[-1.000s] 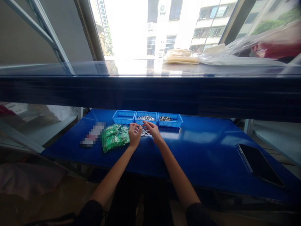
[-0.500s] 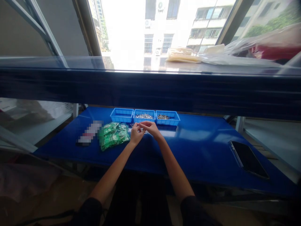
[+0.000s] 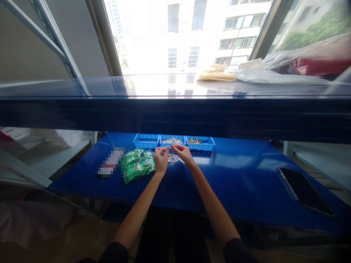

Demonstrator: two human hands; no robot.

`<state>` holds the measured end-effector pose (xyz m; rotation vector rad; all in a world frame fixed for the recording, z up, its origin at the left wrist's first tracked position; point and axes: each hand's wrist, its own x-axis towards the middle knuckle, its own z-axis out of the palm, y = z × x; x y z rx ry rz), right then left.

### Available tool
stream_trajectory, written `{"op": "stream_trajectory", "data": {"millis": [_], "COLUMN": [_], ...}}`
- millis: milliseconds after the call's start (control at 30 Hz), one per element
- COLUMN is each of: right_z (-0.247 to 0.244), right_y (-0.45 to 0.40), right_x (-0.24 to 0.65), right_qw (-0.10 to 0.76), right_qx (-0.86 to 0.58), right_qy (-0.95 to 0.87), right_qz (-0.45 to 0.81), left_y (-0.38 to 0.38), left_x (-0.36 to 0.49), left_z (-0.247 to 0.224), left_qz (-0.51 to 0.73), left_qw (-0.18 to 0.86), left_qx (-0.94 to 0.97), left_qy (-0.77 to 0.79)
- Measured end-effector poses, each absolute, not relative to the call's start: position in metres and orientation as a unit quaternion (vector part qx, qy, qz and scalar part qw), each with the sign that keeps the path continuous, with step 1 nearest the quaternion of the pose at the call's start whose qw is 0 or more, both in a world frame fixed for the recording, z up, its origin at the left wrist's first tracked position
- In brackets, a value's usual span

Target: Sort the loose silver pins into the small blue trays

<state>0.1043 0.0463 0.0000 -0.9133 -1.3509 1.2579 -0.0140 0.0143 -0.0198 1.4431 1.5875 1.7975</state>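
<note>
My left hand (image 3: 161, 160) and my right hand (image 3: 184, 153) are raised over the blue table, fingertips pinched and close together. Something thin and small seems to lie between the fingers, too small to name. Below and behind them is a loose pile of thin metal pieces (image 3: 173, 157), partly hidden by the hands. Just beyond stand three joined blue bins: the left bin (image 3: 147, 145) shows nothing inside, while the middle bin (image 3: 172, 145) and right bin (image 3: 201, 147) hold small metal pieces. Beside my left hand lies a heap of green-and-clear plastic packets (image 3: 138, 166).
A phone (image 3: 305, 191) rests on the table (image 3: 241, 182) at the right. At the left lies a blurred-out flat item (image 3: 112, 162). A blue shelf edge (image 3: 175, 115) crosses above the bins, with plastic bags (image 3: 285, 75) on top at the right.
My hands have moved slightly apart; before, the right fingers lay over the left fingertips. More of the metal pile shows between them. The whole view has shifted a little.
</note>
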Motion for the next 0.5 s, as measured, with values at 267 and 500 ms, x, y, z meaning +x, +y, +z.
{"op": "stream_trajectory", "data": {"millis": [267,500], "right_z": [-0.013,-0.007], "right_y": [0.048,0.043], "right_x": [0.092,0.09], "right_qw": [0.47,0.438], "right_qx": [-0.338,-0.318], "right_qy": [-0.643,-0.716], "right_qz": [0.501,0.441], "left_y": [0.019,0.011], "left_x": [-0.022,-0.018], "left_z": [-0.024,-0.015], "left_qz": [0.666,0.653], "left_qw": [0.186,0.162], "left_qx": [0.456,0.501], "left_qy": [0.56,0.544]}}
